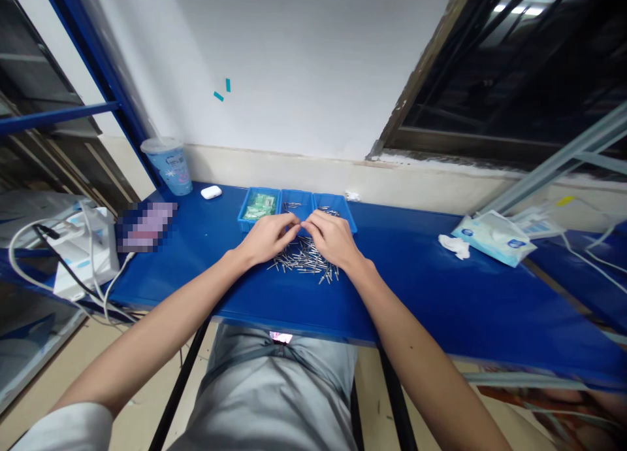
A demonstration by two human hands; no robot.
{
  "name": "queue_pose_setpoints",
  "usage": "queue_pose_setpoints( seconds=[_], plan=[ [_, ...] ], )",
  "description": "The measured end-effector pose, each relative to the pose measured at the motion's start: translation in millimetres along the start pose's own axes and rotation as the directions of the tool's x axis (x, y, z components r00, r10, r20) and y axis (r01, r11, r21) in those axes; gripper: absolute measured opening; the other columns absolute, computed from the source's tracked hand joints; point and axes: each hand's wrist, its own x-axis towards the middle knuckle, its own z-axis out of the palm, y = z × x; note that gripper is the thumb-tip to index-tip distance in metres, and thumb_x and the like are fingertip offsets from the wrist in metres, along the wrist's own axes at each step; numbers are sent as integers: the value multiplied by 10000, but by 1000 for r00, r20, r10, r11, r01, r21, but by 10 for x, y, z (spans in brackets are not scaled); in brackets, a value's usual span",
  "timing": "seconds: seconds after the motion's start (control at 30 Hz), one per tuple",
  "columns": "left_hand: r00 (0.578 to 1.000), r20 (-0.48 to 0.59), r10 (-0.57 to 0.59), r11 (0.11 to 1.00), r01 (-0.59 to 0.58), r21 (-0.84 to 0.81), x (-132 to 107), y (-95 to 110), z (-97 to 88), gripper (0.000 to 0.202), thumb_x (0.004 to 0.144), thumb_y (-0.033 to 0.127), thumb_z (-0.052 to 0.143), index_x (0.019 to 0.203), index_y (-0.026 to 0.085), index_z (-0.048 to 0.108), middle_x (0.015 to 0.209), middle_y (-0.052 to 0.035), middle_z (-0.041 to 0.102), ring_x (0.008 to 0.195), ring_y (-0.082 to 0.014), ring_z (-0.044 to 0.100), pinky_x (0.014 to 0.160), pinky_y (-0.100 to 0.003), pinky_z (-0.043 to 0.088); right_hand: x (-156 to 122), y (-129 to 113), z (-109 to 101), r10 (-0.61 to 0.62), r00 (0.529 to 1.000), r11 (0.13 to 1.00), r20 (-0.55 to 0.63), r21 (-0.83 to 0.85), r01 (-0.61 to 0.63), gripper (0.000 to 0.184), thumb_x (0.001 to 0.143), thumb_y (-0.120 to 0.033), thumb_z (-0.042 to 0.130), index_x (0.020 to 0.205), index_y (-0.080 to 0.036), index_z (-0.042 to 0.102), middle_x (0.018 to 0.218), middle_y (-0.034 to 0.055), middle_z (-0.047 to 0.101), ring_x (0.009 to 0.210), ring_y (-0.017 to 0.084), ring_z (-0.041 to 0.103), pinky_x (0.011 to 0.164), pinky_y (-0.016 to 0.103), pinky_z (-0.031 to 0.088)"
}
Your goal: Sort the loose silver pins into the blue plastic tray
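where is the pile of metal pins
Near the head view's centre, the pile of metal pins lies on the table below the left hand and right hand, in front of blue trays.

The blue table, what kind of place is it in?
Probably a workshop or factory: a heap of thin metal pieces lies on the blue table, in front of three blue bins.

There are two hands (268, 237) (333, 237), three blue bins (244, 225) (298, 195) (349, 219) and one cup (175, 170).

The blue tabletop (411, 274) carries loose metal pins (307, 260), three blue bins (298, 196) just behind them, a lidded cup (171, 167), a small white case (211, 192), a crumpled tissue (454, 246) and a tissue pack (494, 237).
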Motion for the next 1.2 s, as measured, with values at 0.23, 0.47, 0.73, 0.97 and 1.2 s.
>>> queue_pose_setpoints(
  seconds=[0.23,0.47,0.73,0.97,1.2],
  plan=[
    [996,-78,-38,998,35,-47,5,-17,-5,207,1053,354,535,999,189,647,835,-17,704,654,-141,582,665,-278,433,22,-19,-8,-49,997,999,-63,19,50,235,1095,-303,442,1045,-208,651,1010,77,736,918,233,635,857,384,392],
    [998,-55,-17,999,15,-30,5,-8,-17,231,1062,351,516,995,186,664,842,-28,710,661,-145,588,668,-281,438,21,-12,-19,-51,997,998,-55,27,52,261,1096,-311,419,981,-235,641,1003,75,699,945,240,616,860,397,395],
    [997,-59,-39,999,38,-29,3,-13,-19,228,1063,354,531,1023,184,679,855,-28,727,663,-144,596,677,-284,435,24,-17,-18,-70,995,997,-65,33,72,213,1096,-294,435,1029,-220,624,1033,80,693,963,241,625,855,389,397],
    [996,-70,-50,999,49,-19,0,-3,-30,230,1061,365,532,1007,190,671,820,-27,719,650,-149,592,658,-283,429,23,-19,-8,-62,997,997,-47,46,64,122,1075,-263,473,1056,-245,592,1060,74,690,954,245,626,858,398,417],
    [997,-72,-35,999,34,-23,3,2,-22,262,1062,372,521,978,189,689,825,-32,722,663,-152,592,671,-293,433,28,-6,0,-62,997,998,-35,26,63,193,1089,-265,424,988,-247,587,1020,76,671,950,249,609,856,405,420]
  ],
)
